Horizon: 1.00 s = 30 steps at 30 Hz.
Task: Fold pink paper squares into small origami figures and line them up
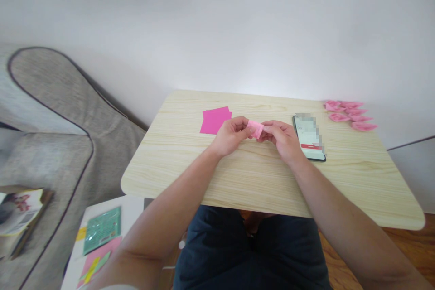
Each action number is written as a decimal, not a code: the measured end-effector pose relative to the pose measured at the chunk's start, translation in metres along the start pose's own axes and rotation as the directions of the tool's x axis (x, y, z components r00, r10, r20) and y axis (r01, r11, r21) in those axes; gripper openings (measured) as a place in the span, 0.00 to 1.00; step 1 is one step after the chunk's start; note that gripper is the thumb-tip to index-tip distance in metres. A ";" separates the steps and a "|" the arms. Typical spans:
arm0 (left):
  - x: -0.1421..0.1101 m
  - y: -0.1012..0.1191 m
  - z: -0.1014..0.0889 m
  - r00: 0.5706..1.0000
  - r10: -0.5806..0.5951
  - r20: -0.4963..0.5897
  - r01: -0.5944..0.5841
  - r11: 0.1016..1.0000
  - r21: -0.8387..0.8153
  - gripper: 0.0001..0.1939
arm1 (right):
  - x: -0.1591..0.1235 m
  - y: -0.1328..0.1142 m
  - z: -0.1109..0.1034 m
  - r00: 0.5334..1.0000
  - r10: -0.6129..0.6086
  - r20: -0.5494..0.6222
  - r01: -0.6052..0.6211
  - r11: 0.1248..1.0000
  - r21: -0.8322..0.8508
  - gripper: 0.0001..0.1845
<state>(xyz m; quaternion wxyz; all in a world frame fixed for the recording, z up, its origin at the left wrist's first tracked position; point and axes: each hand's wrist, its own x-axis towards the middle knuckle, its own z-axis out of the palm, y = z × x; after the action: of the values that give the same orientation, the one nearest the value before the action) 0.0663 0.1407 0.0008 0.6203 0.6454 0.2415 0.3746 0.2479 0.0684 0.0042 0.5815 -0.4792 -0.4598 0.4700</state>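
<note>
Between my hands, above the middle of the wooden table [258, 181], is a small piece of folded pink paper [254, 128]. My left hand [232, 133] pinches its left side between thumb and fingers. On its right edge, the fingertips of my right hand [281, 137] are closed as well. Some of the fingers behind the paper are hidden. Just beyond my left hand lie square sheets of bright pink paper [215, 121], overlapping at a slight angle. A phone [308, 138] with its screen lit rests right of my right hand.
Several folded pink paper pieces [350, 114] sit in a group at the table's back right. A white wall [238, 31] stands behind. To the left are a grey sofa [108, 145] and a lower white surface [102, 210] with a green packet [103, 229] and coloured paper.
</note>
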 end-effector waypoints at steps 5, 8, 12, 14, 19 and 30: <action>-0.001 -0.002 0.000 1.000 -0.021 -0.017 0.022 0.996 0.083 0.16 | -0.003 -0.006 0.001 0.999 -0.042 -0.018 0.039 0.985 -0.167 0.13; 0.000 -0.001 0.001 0.999 -0.015 -0.044 0.018 0.998 0.059 0.16 | -0.004 -0.007 0.001 0.999 -0.047 -0.023 0.042 0.979 -0.198 0.14; 0.000 0.001 0.002 0.997 -0.004 -0.076 0.004 1.000 -0.009 0.17 | -0.002 -0.007 0.002 0.999 -0.042 -0.009 0.039 0.983 -0.177 0.15; 0.000 0.001 0.002 0.996 0.002 -0.087 -0.005 0.999 -0.032 0.17 | -0.002 -0.006 0.002 1.000 -0.016 0.026 0.020 0.986 -0.168 0.15; 0.000 0.003 0.002 0.994 0.014 -0.109 -0.023 0.996 -0.083 0.18 | -0.003 -0.006 0.002 0.991 0.060 0.122 -0.044 0.990 -0.131 0.15; 0.000 0.005 0.003 0.995 -0.009 -0.100 -0.004 0.991 -0.136 0.21 | -0.004 -0.006 0.001 0.991 0.050 0.128 -0.037 0.994 -0.102 0.12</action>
<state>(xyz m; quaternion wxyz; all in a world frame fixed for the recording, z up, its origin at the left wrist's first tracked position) 0.0673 0.1382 0.0056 0.6504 0.5816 0.2472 0.4214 0.2472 0.0635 0.0101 0.5153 -0.4857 -0.5091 0.4893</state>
